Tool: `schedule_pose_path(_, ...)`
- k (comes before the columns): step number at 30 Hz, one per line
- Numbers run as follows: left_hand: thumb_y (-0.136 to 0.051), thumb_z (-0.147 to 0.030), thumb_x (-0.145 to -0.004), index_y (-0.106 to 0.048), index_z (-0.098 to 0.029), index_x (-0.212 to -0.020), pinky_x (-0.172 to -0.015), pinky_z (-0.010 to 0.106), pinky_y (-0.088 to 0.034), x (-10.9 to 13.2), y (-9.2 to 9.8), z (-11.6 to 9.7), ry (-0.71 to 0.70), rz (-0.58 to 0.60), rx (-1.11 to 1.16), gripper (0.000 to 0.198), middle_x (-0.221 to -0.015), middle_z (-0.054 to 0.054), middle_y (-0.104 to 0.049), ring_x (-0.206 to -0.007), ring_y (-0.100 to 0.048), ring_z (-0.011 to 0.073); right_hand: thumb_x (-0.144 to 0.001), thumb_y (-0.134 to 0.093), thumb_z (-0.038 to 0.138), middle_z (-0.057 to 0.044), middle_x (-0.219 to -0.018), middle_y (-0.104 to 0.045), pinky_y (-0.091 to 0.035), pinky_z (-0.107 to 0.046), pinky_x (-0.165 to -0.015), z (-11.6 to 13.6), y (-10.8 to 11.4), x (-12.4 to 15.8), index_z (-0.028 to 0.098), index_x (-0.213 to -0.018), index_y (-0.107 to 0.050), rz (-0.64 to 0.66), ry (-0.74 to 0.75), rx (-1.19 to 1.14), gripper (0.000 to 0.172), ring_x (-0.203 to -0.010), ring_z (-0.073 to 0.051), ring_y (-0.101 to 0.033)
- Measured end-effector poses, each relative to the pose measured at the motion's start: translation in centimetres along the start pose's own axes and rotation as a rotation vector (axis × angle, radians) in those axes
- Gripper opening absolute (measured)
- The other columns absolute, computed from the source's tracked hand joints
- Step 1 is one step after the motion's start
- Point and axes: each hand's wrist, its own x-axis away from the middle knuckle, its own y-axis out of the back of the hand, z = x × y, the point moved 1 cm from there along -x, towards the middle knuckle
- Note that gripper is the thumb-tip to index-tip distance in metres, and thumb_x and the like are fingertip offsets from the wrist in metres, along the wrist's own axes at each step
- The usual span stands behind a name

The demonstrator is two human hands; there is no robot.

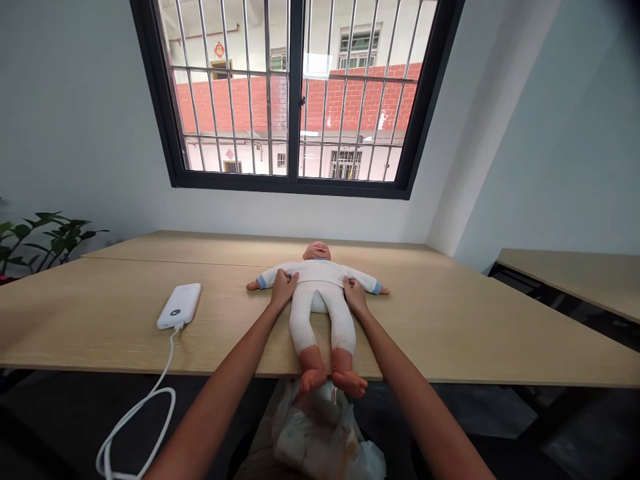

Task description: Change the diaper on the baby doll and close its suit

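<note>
Baby doll (320,297) lies face-up at 12 o'clock on the wooden table (430,333), feet past the near edge. Left hand (283,288) and right hand (355,295) grip the white onesie (320,272) narrowly at either side of the waist. Looks light, soft-bodied; torso seems the best hold.

From here I count one left hand (283,288), one right hand (355,297), one baby doll (320,277), one power bank (179,306), one window (295,93).
</note>
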Motion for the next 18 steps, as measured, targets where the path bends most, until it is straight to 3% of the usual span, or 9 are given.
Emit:
schedule_pose_path(4, -0.055, -0.039, -0.088, -0.042, -0.022, -0.072, -0.079, 0.032, -0.042, 0.3, 0.7, -1.8, -0.117, -0.005, -0.037, 0.026, -0.078, 0.002, -0.052, -0.082, -0.053, 0.0194, -0.078, -0.056, 0.044, -0.014, -0.092, -0.068, -0.047, -0.034, -0.078, 0.6, 0.4, 0.4, 0.017, -0.087, -0.059, -0.030, 0.001, 0.006, 0.029, -0.086, -0.026, -0.063)
schedule_pose_path(7, -0.053, -0.039, -0.089, -0.048, -0.021, -0.071, -0.080, 0.033, -0.042, 1.2, 1.5, -3.4, -0.262, 0.011, -0.074, 0.026, -0.078, 0.003, -0.051, -0.082, -0.052, 0.0204, -0.077, -0.059, 0.044, -0.012, -0.094, -0.067, -0.046, -0.036, -0.084, 1.7, 0.9, 1.3, 0.017, -0.090, -0.063, -0.018, 0.176, 0.054, 0.030, -0.091, -0.026, -0.060)
schedule_pose_path(10, -0.055, -0.036, -0.087, -0.058, -0.020, -0.078, -0.083, 0.033, -0.043, 1.9, 1.9, -4.1, -0.306, 0.112, -0.082, 0.019, -0.083, 0.004, -0.053, -0.084, -0.053, 0.0213, -0.080, -0.056, 0.042, -0.013, -0.097, -0.067, -0.043, -0.040, -0.093, 2.7, 1.3, 2.3, 0.018, -0.087, -0.069, 0.037, 0.360, 0.085, 0.029, -0.096, -0.026, -0.058)
schedule_pose_path(15, -0.063, -0.032, -0.081, -0.066, -0.018, -0.093, -0.085, 0.033, -0.043, 2.1, 1.8, -3.4, -0.298, 0.237, -0.035, 0.018, -0.091, 0.008, -0.056, -0.091, -0.055, 0.0230, -0.079, -0.058, 0.034, -0.011, -0.100, -0.071, -0.045, -0.038, -0.090, 3.2, 1.3, 3.0, 0.017, -0.091, -0.073, 0.157, 0.343, -0.027, 0.025, -0.096, -0.024, -0.061)
schedule_pose_path(18, -0.065, -0.033, -0.080, -0.065, -0.019, -0.086, -0.084, 0.034, -0.042, 2.0, 1.7, -3.2, -0.304, 0.245, -0.038, 0.015, -0.089, 0.006, -0.058, -0.090, -0.054, 0.0232, -0.077, -0.059, 0.032, -0.009, -0.098, -0.072, -0.045, -0.038, -0.089, 3.3, 1.2, 3.0, 0.018, -0.088, -0.074, 0.170, 0.330, -0.042, 0.023, -0.094, -0.024, -0.061)
